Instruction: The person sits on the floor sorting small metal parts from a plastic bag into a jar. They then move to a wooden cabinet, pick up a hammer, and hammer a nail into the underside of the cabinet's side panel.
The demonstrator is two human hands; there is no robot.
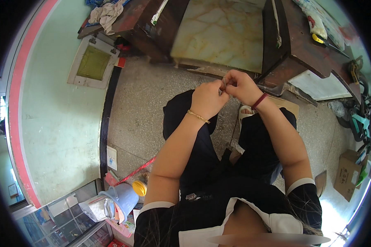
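Note:
Both hands meet fingertip to fingertip in front of my knees, just short of a dark wooden desk with an open middle. My left hand [208, 99], with a thin gold-coloured bracelet [198, 116] at its wrist, is closed in a pinch. Opposite it, my right hand [242, 88], below which a dark red band [259, 101] circles the wrist, pinches too. A tiny pale thing shows between the fingertips; its kind is too small to tell. Nearest to the hands is the front edge of a yellowish marbled panel [218, 35] set between the desk's sides.
A screwdriver with a yellow handle [318, 38] lies on the desk's right top [300, 45]. Crumpled cloth [107, 16] rests on the left top. A blue bucket [126, 197] with items stands lower left. At right are a cardboard box [347, 175] and cluttered tools. A wall [58, 111] bounds the left.

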